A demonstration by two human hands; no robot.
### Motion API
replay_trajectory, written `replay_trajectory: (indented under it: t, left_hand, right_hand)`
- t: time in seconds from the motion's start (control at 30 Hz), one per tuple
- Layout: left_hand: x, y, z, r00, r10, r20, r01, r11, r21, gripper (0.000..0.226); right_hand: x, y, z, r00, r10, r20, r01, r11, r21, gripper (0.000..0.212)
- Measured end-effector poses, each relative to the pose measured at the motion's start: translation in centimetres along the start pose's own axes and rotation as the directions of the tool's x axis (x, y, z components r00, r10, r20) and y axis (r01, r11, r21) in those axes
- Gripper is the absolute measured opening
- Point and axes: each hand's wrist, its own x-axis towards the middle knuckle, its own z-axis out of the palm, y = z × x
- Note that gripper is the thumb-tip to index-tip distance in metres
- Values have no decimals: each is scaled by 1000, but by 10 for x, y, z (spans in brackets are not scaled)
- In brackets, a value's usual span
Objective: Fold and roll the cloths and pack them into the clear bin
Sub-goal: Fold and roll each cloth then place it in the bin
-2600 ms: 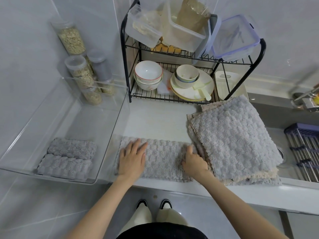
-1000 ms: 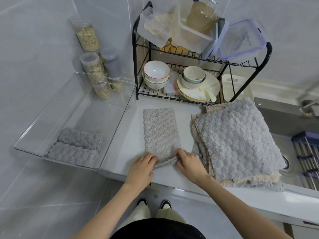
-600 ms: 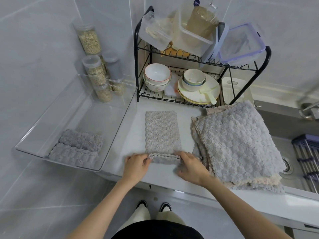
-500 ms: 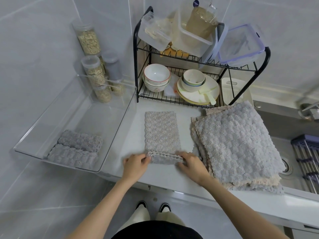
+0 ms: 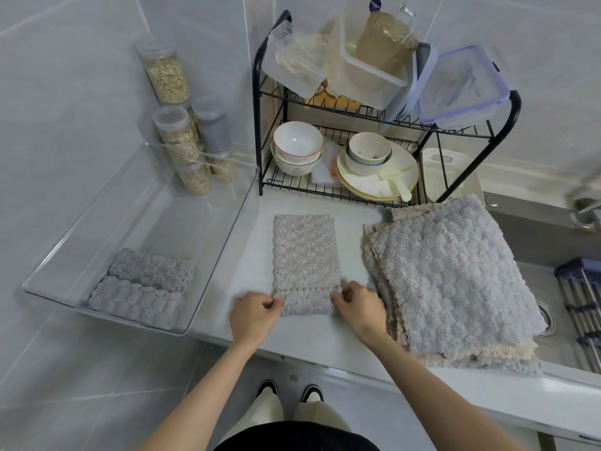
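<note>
While the bench (image 5: 247,242) is shared by the clear bin (image 5: 227,249) at the left, with two rolled cloths (image 5: 143,284) inside, and the stack of cloths (image 5: 455,281) at the right, the folded cloth (image 5: 305,255) is laid lengthwise between them. Its near end, turned over once, is pinched at both sides by the left hand (image 5: 253,315) and right hand (image 5: 359,307). A tight roll is probably best got if both grips are advanced together and edges kept square.

Two rolled cloths (image 5: 151,270), one clear bin (image 5: 182,232), one folded cloth (image 5: 305,255), one stack of flat cloths (image 5: 455,281) and two hands (image 5: 255,315) (image 5: 357,307).
</note>
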Motion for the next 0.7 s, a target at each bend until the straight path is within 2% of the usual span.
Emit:
replay_trajectory:
  t: [0.03,0.1,0.17,0.23,0.27,0.3,0.43,0.6,0.7]
  left_hand:
    - [1,0,1,1000,2,-6,-2,1000,3,53]
    - [1,1,2,999,21,-35,-20,1000,17,53]
    - [0,2,5,996,37,-81,-33,998,48,54]
    - [0,3,7,993,25,-114,-16,997,80,55]
    - [1,3,8,992,21,-125,-9,996,94,54]
    - [1,3,9,991,16,-131,-3,995,103,53]
    - [4,3,9,989,15,-147,4,992,125,47]
    - [3,3,8,983,67,-169,-36,983,178,41]
    - [3,1,9,936,264,-233,-198,942,272,28]
  right_hand:
    - [-1,-1,0,998,-28,-54,25,998,-55,25]
    - [-3,-2,2,953,-209,-220,157,960,-232,21]
    - [-7,-6,9,810,-503,-300,404,851,-337,19]
    - [-14,-14,22,661,-721,-206,653,689,-314,33]
    - [-18,-17,29,619,-773,-141,712,627,-316,41]
    - [-22,-18,37,606,-792,-69,735,591,-333,46]
    - [-31,-9,46,671,-723,167,722,584,-372,62]
    - [-18,16,26,705,-676,215,700,613,-367,66]
    - [-12,28,16,753,-622,217,650,651,-392,62]
